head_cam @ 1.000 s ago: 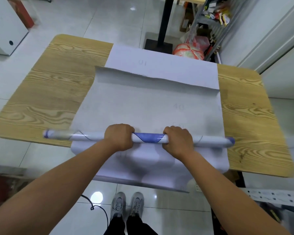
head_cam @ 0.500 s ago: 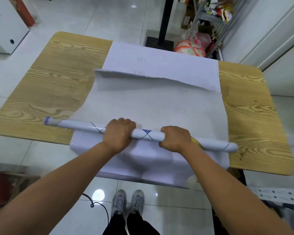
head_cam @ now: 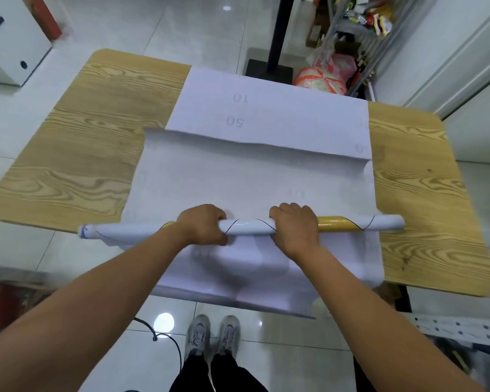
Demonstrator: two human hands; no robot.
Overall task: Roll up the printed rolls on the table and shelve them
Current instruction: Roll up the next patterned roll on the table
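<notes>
A long white printed roll with thin black lines and a yellow patch lies across the near part of the wooden table. My left hand grips it left of centre, and my right hand grips it right of centre. Its loose white sheet spreads away from the roll over the table, with a raised fold at its far end. Under it lies another white sheet showing faint numbers. The near end of the sheet hangs over the table's front edge.
A black pole on a square base stands behind the table. A metal shelf with clutter and an orange-and-white bag is at the back right. A white cabinet stands at the far left. A cable lies by my feet.
The roll has turned in my hands: the blue patch between them is gone and a yellow patch shows to the right. The roll has levelled out and the sheet's far fold has flattened.
</notes>
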